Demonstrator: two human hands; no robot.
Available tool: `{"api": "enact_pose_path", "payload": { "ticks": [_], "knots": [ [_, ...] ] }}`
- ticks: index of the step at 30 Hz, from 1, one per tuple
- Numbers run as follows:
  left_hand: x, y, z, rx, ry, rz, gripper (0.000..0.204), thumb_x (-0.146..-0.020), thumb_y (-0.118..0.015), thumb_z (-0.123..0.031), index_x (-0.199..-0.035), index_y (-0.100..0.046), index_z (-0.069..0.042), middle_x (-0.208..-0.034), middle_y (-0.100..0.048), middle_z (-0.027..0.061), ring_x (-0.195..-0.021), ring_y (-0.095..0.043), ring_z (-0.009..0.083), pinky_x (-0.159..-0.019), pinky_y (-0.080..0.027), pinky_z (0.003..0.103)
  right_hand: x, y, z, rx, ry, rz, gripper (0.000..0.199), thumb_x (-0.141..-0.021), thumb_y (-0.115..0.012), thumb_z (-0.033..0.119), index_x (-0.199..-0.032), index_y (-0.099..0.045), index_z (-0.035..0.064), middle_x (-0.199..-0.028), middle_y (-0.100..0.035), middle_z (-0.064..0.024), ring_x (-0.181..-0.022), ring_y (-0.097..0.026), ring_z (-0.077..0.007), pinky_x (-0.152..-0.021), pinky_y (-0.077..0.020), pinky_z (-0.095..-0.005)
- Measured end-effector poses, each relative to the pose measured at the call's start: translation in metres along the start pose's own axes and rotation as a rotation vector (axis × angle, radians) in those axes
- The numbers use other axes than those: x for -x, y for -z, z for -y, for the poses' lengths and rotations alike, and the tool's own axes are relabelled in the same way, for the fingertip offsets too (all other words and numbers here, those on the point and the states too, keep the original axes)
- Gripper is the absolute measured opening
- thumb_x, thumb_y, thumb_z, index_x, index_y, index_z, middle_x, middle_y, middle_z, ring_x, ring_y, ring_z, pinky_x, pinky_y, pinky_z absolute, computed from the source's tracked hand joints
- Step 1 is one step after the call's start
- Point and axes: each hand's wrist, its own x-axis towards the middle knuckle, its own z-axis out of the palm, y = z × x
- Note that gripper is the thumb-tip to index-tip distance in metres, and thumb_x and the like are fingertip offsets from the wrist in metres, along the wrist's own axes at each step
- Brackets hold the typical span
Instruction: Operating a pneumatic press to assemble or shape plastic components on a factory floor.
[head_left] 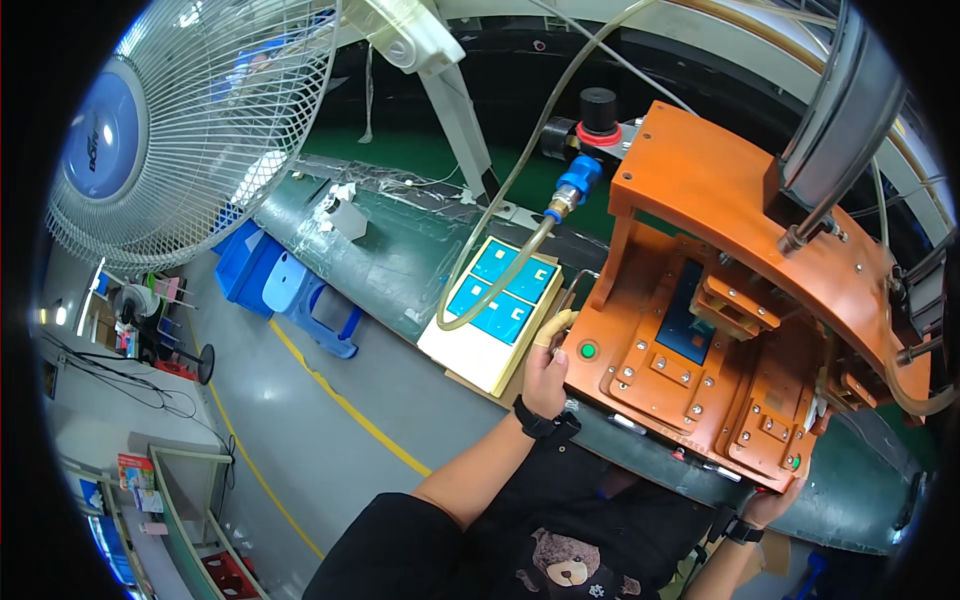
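An orange press machine (640,330) stands on the bench in front of me, with metal fixture plates and screws on its bed. My left hand (545,382) rests at its left side, next to a round green button (588,351). Its fingers stretch along the machine's edge, and pale yellow covers sit on some fingertips. At the front right corner is my right hand (772,504), below a second green button (795,462); most of its fingers are hidden. A dark blue panel (686,318) lies in the left fixture, under the press head.
Left of the press, a stack of cards (478,350) carries blue rectangular pieces (500,290). A clear air hose (470,265) loops over it from a blue fitting (578,180). A large fan (200,120) stands upper left, with a blue stool (310,305) below.
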Motion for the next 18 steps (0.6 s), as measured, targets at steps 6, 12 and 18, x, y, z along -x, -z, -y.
{"api": "enact_pose_path", "payload": {
  "ticks": [6, 12, 18],
  "knots": [
    [0.002, 0.0, -0.004, 0.011, 0.012, -0.019, 0.049, -0.096, -0.041, -0.015, -0.139, -0.036, 0.007, -0.139, -0.047, 0.0172, -0.129, -0.045, 0.0249, -0.111, -0.031, 0.038, 0.0, -0.016, 0.001, -0.049, 0.093, 0.057, 0.061, -0.099, -0.036, 0.043, -0.138, -0.038, -0.0036, -0.132, -0.052, -0.0166, -0.119, -0.054, -0.0255, -0.099, -0.0454, -0.0392],
    [0.004, -0.001, -0.001, -0.043, -0.017, -0.055, 0.049, -0.094, -0.041, -0.016, -0.137, -0.039, 0.008, -0.136, -0.049, 0.0188, -0.128, -0.046, 0.0267, -0.11, -0.032, 0.039, 0.005, -0.023, 0.01, -0.02, 0.1, 0.028, 0.056, -0.098, -0.039, 0.037, -0.137, -0.039, -0.0039, -0.127, -0.053, -0.0155, -0.115, -0.055, -0.0242, -0.097, -0.0451, -0.038],
    [0.007, 0.0, 0.008, -0.079, 0.005, -0.027, 0.048, -0.097, -0.037, -0.02, -0.135, -0.041, 0.009, -0.135, -0.049, 0.0198, -0.126, -0.048, 0.0283, -0.108, -0.035, 0.039, 0.002, -0.004, 0.003, 0.056, 0.146, 0.031, 0.056, -0.097, -0.045, 0.037, -0.134, -0.043, -0.0054, -0.127, -0.054, -0.0132, -0.116, -0.053, -0.0228, -0.101, -0.0414, -0.0369]
  ]
}}
